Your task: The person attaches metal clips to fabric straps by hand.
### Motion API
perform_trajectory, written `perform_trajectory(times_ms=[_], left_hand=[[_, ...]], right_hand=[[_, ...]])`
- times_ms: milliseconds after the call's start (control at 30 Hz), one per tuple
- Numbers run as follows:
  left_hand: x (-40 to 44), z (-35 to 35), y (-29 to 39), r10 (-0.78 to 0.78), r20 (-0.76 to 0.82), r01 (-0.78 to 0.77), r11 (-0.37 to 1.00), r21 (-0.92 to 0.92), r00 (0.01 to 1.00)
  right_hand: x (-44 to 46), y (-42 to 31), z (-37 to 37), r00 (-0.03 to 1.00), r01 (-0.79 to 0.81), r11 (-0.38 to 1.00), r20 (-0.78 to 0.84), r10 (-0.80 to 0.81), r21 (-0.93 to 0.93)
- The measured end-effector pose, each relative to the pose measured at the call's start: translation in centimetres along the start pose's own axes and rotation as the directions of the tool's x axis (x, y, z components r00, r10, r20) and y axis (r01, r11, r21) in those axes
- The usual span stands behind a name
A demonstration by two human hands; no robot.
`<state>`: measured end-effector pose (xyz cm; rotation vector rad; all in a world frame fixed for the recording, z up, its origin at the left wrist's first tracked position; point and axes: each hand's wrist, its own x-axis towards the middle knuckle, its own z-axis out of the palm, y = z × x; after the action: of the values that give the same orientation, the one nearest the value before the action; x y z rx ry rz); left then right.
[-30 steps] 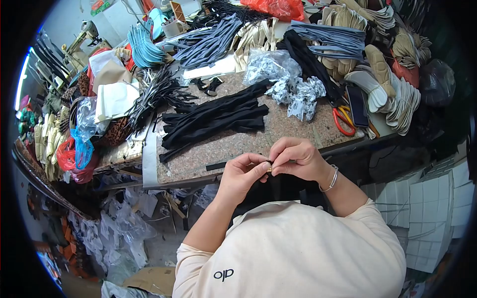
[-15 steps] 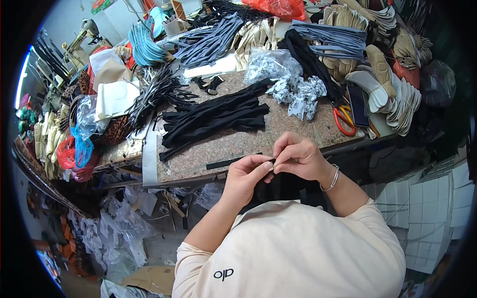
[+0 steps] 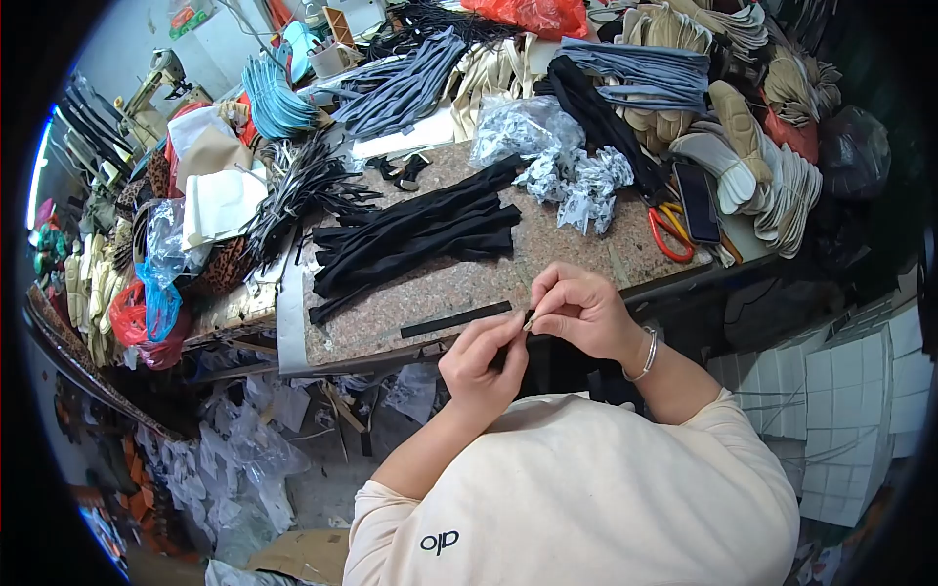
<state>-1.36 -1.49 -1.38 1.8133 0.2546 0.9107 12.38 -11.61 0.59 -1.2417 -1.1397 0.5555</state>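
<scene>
Both hands meet in front of my chest, just off the table's front edge. My right hand [image 3: 578, 311] pinches a small dark piece [image 3: 530, 317] with a bit of gold colour on it. Against that piece, my left hand [image 3: 486, 359] has its fingers curled and closed; whether they grip it is hard to see. One black strip [image 3: 455, 319] lies alone along the near edge of the stone tabletop [image 3: 366, 337], close to my left hand. Behind it rests a pile of black strips [image 3: 420, 230].
Red-handled pliers [image 3: 670, 234] and a phone [image 3: 697, 202] lie at the right edge. Crumpled silvery scraps [image 3: 586, 186] sit behind the hands. Bundles of grey-blue strips [image 3: 405, 83] and beige pads [image 3: 740, 132] fill the back. Thin dark cords [image 3: 303, 190] are at the left.
My left hand has turned and its fingers have curled in, with the wrist lower. My right hand stays pinched round the small piece. The view has shifted slightly.
</scene>
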Motion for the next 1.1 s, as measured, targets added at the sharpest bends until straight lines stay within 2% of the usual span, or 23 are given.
perform_trajectory(times_ms=[67, 100, 167, 233, 267, 333, 400, 433, 567, 633, 667, 700, 733, 800, 833, 900, 967, 1000, 1033, 1067, 1100], left_hand=[[-0.4, 0.1, 0.0, 0.108, -0.044, -0.104, 0.991, 0.089, 0.993], [-0.5, 0.2, 0.1, 0.113, -0.036, -0.110, 0.991, 0.077, 0.993], [-0.4, 0.2, 0.1, -0.126, -0.054, 0.106, 0.955, -0.278, 0.991], [-0.3, 0.3, 0.1, -0.360, 0.037, 0.313, 0.750, -0.583, 0.932], [-0.2, 0.4, 0.1, -0.351, 0.063, 0.319, 0.743, -0.589, 0.934], [-0.4, 0.4, 0.0, -0.341, 0.091, 0.340, 0.801, -0.493, 0.936], [-0.5, 0.5, -0.1, -0.337, 0.104, 0.350, 0.852, -0.389, 0.936], [-0.4, 0.7, -0.2, -0.334, 0.113, 0.351, 0.851, -0.391, 0.936], [-0.5, 1.2, -0.7, -0.337, 0.215, 0.400, 0.773, -0.492, 0.917], [-0.6, 1.0, -0.8, -0.370, 0.204, 0.422, 0.767, -0.484, 0.906], [-0.7, 0.8, -0.8, -0.399, 0.191, 0.440, 0.761, -0.476, 0.897], [-0.7, 0.6, -0.9, -0.428, 0.177, 0.458, 0.755, -0.469, 0.886], [-0.7, 0.6, -1.0, -0.457, 0.163, 0.477, 0.747, -0.464, 0.875], [-0.8, 0.7, -1.0, -0.454, 0.168, 0.478, 0.757, -0.446, 0.875], [-0.8, 0.9, -1.0, -0.448, 0.171, 0.476, 0.769, -0.426, 0.877], [-0.8, 1.2, -1.1, -0.438, 0.180, 0.473, 0.794, -0.383, 0.881], [-0.7, 1.4, -0.9, -0.419, 0.210, 0.468, 0.804, -0.365, 0.883], [-0.8, 1.5, -0.7, -0.401, 0.237, 0.463, 0.815, -0.349, 0.885], [-0.7, 1.6, -0.6, -0.381, 0.264, 0.454, 0.827, -0.332, 0.886], [-0.7, 1.6, -0.5, -0.362, 0.289, 0.445, 0.839, -0.314, 0.886], [-0.8, 1.5, -0.6, -0.359, 0.291, 0.443, 0.839, -0.315, 0.887]], right_hand=[[-0.1, -0.1, 0.6, 0.999, 0.027, 0.999, -0.017, -0.028, -0.041], [-0.1, 0.3, 0.9, 0.996, 0.086, 0.993, -0.016, -0.088, -0.082], [0.0, 0.4, 1.0, 0.988, 0.139, 0.979, -0.039, -0.147, -0.147], [-0.3, 0.1, 0.7, 0.992, 0.125, 0.981, -0.008, -0.128, -0.147], [-0.5, 0.1, 0.6, 0.991, 0.121, 0.979, -0.029, -0.128, -0.166], [-1.2, 0.5, 0.8, 0.995, -0.059, 0.992, -0.079, 0.068, 0.115], [-1.9, 1.1, 0.9, 0.964, -0.215, 0.890, -0.059, 0.260, 0.402], [-2.2, 1.3, 0.8, 0.963, -0.213, 0.892, -0.069, 0.260, 0.399], [-3.3, 2.3, 0.4, 0.943, -0.259, 0.771, -0.021, 0.332, 0.582], [-3.9, 2.5, -1.5, 0.947, -0.198, 0.932, -0.186, 0.261, 0.305], [-4.1, 3.2, -3.3, 0.935, -0.078, 0.984, -0.355, 0.016, -0.161], [-4.2, 3.4, -5.5, 0.884, -0.110, 0.869, -0.447, -0.135, -0.482], [-4.6, 3.6, -7.6, 0.825, -0.180, 0.651, -0.474, -0.308, -0.737], [-6.2, 5.0, -10.3, 0.605, -0.372, 0.804, -0.778, -0.169, -0.464], [-6.1, 4.5, -9.9, 0.607, -0.370, 0.804, -0.776, -0.171, -0.466], [-6.6, 2.9, -8.4, 0.748, -0.370, 0.892, -0.653, 0.121, -0.259], [-5.8, 1.0, -5.4, 0.925, -0.284, 0.885, -0.347, 0.153, -0.369], [-5.7, 1.4, -6.2, 0.923, -0.285, 0.883, -0.354, 0.149, -0.372], [-5.3, 2.5, -7.9, 0.915, -0.196, 0.767, -0.395, -0.081, -0.611], [-4.9, 3.5, -9.9, 0.878, -0.135, 0.576, -0.367, -0.307, -0.806], [-4.8, 4.1, -13.0, 0.790, -0.295, 0.528, -0.514, -0.334, -0.797]])
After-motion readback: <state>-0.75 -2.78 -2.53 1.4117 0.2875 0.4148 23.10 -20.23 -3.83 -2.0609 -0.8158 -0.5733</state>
